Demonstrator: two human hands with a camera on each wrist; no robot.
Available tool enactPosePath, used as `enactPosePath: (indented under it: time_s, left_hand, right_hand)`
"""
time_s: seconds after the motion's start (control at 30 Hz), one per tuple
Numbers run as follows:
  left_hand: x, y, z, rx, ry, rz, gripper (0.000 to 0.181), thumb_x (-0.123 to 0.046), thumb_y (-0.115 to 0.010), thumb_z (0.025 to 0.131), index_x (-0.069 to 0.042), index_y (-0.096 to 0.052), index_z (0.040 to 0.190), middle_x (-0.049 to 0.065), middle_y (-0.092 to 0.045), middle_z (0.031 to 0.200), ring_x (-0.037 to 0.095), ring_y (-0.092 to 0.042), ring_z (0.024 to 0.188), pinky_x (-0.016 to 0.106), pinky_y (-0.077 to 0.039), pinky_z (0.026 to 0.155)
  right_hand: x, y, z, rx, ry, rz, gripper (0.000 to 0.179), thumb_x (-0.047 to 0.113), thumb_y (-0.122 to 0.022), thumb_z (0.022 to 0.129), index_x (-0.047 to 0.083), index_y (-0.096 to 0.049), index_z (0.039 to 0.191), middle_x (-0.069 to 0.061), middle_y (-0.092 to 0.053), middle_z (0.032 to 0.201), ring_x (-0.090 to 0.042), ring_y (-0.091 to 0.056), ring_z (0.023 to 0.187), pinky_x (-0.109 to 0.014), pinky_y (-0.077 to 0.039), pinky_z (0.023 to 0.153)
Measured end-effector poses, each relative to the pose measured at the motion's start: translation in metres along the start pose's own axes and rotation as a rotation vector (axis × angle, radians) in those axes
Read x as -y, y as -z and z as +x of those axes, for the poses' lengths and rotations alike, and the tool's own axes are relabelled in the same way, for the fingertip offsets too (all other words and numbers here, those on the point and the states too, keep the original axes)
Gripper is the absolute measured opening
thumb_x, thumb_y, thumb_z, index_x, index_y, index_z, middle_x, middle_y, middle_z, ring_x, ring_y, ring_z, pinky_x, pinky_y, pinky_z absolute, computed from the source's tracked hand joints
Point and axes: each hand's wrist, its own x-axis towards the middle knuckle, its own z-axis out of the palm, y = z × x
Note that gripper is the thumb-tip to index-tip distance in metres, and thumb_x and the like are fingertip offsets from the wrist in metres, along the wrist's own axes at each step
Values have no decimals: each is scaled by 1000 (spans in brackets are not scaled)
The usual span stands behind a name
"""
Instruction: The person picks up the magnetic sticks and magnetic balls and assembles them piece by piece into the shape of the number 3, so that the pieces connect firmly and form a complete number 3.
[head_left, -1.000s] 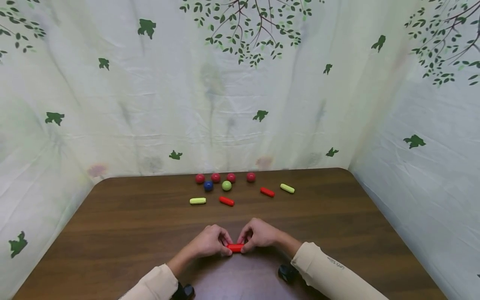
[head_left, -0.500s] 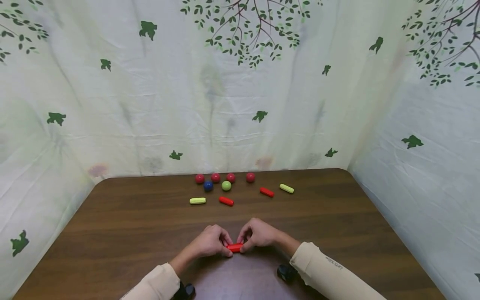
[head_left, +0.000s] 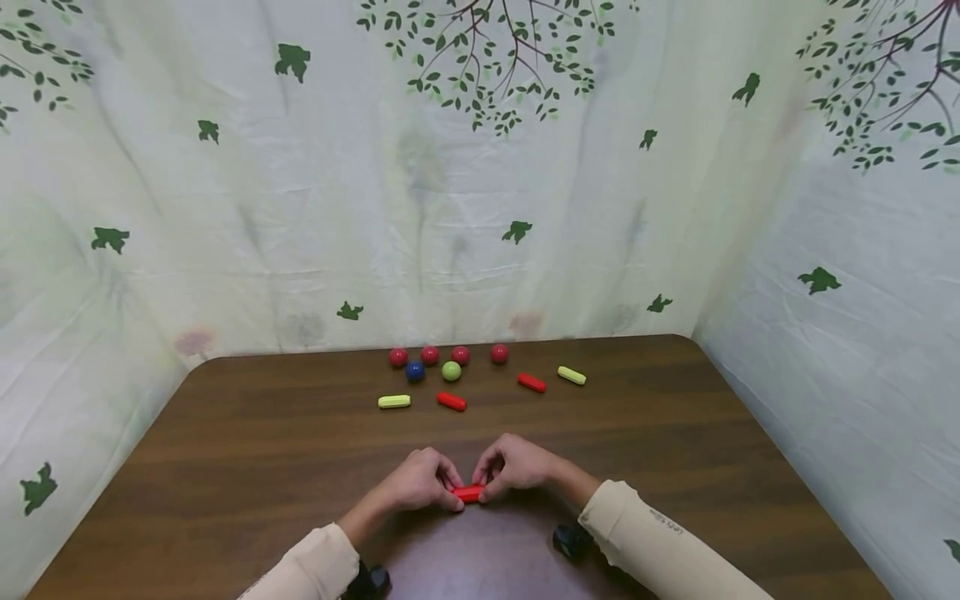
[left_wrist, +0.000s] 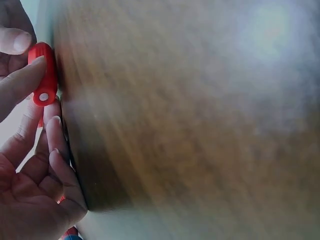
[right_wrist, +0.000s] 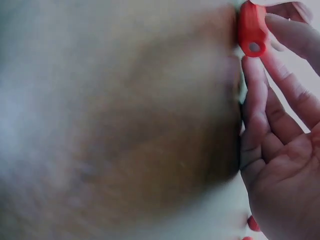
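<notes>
A short red rod [head_left: 468, 494] lies crosswise between my hands, just above or on the table near its front. My left hand [head_left: 422, 482] pinches its left end with thumb and fingertips. The right hand [head_left: 517, 465] pinches the opposite end in the same way. Seen from the left wrist, the red rod [left_wrist: 50, 75] has a ribbed side and a pale round spot on its end face. A similar round end shows on the red rod [right_wrist: 252, 30] in the right wrist view. The other fingers of both hands are bent loosely beneath it.
Toward the back of the brown table [head_left: 262, 433] sit several red balls [head_left: 498, 354], a blue ball [head_left: 416, 372] and a green ball [head_left: 451, 371]. Before and beside them lie two red rods [head_left: 452, 402] and two yellow-green rods [head_left: 394, 402]. A leaf-printed curtain [head_left: 345, 233] surrounds the table.
</notes>
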Motion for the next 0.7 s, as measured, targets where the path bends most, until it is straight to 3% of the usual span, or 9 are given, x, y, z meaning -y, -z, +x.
enactPosePath:
  time_s: [0.1, 0.2, 0.37, 0.5, 0.7]
  left_hand:
    - [0, 1, 0, 5, -5, 3, 15, -14, -85, 70, -10, -72, 76, -7, -61, 65, 7, -53, 62, 23, -43, 58]
    - [-1, 3, 0, 7, -13, 9, 15, -14, -85, 70, -10, -72, 76, -7, -61, 65, 8, -53, 63, 24, -43, 59]
    - [-2, 6, 1, 13, -10, 9, 16, -13, -86, 70, -10, -71, 76, -6, -60, 65, 10, -53, 64, 25, -42, 61]
    - [-2, 7, 1, 18, -6, 7, 16, -13, -86, 70, -10, -71, 76, -7, -60, 66, 10, -53, 65, 26, -42, 62]
    - [-1, 6, 0, 15, -10, -13, 16, -12, -85, 70, -10, -72, 77, -6, -62, 66, 10, -54, 65, 25, -43, 62]
  right_hand:
    - [-1, 7, 0, -10, -5, 43, 15, 3, -77, 77, 2, -73, 91, 5, -67, 78, -4, -57, 67, -19, -46, 61]
    - [-4, 19, 1, -74, 2, 47, 18, 4, -77, 79, 0, -71, 95, 2, -67, 80, -6, -59, 70, -21, -48, 62]
    - [-8, 44, 7, -259, -1, -32, 22, 8, -77, 81, -2, -69, 98, 0, -66, 83, -10, -58, 70, -26, -50, 61]
    - [-14, 65, 16, -402, -25, -89, 25, 10, -77, 81, -2, -69, 101, -4, -66, 87, -14, -59, 76, -28, -49, 67]
    - [-21, 91, 36, -550, -67, -108, 30, 9, -76, 82, -3, -66, 108, -19, -66, 104, -28, -61, 90, -38, -50, 78]
